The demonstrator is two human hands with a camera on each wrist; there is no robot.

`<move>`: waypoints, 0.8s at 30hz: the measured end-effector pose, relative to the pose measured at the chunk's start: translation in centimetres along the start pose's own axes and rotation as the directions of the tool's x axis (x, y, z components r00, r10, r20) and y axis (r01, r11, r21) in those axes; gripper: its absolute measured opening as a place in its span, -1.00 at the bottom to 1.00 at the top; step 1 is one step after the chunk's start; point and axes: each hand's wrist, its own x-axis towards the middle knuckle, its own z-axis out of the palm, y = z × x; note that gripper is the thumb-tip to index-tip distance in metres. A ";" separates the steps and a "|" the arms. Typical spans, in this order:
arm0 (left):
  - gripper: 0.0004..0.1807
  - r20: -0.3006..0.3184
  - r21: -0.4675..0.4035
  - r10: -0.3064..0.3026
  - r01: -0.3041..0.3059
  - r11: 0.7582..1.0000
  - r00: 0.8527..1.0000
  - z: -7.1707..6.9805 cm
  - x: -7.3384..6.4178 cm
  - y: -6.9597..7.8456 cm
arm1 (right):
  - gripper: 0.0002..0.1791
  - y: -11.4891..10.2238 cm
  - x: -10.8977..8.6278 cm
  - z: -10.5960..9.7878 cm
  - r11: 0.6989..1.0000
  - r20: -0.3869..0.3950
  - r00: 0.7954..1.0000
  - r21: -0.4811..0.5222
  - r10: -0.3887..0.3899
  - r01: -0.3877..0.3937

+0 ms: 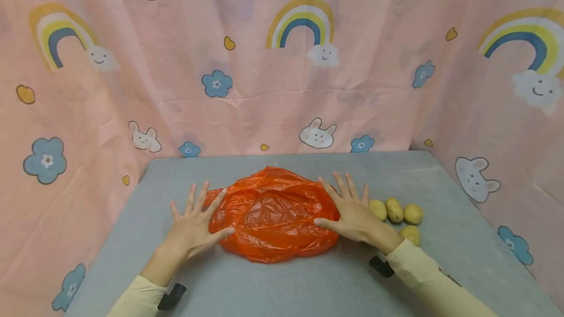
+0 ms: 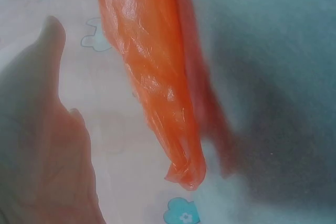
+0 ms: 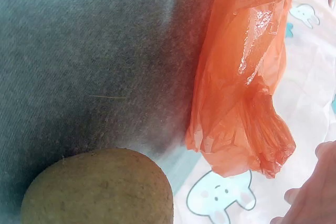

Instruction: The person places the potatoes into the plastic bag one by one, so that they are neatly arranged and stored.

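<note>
- Pale yellow sleeves (image 1: 423, 270) come in from the near edge of the head view, each with a dark wrist strap, and end in two flat hands on a grey table (image 1: 273, 287).
- Between those hands lies an orange plastic bag (image 1: 273, 214), crumpled and flattened on the table, its long axis running from one hand across to the other, its rounded top edge pointing away toward the curtain.
- On one end, the left hand (image 1: 194, 226) rests palm down with fingers spread and straight; its forefinger and thumb lie on the bag's edge, and it grips nothing.
- On the other end, the right hand (image 1: 350, 212) lies the same way, fingers splayed and straight, thumb and forefinger pressing on the bag without closing round it.
- Just beyond the right hand's outer side sit four small potatoes (image 1: 395, 210), three in a row and one nearer the sleeve; the nearest touches or almost touches the little finger.
- Behind and to both sides of the table hangs a pink curtain (image 1: 264, 101) printed with rainbows, rabbits, blue flowers and strawberries.
</note>
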 end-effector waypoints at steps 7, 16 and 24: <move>0.04 -0.007 0.012 0.001 -0.001 1.000 1.000 -0.1 0.0 -0.2 | 0.08 0.0 0.0 -0.1 1.000 0.001 1.000 0.010 0.005 -0.005; 0.02 -0.007 -0.008 -0.003 0.003 1.000 1.000 -0.4 -0.1 -0.8 | 0.10 0.5 -0.3 -0.4 1.000 0.004 1.000 0.014 0.014 -0.014; 0.03 -0.010 -0.060 -0.009 0.008 0.998 1.000 -0.1 0.2 -1.6 | 0.08 1.1 -0.6 -1.1 1.000 0.001 1.000 0.012 0.019 -0.019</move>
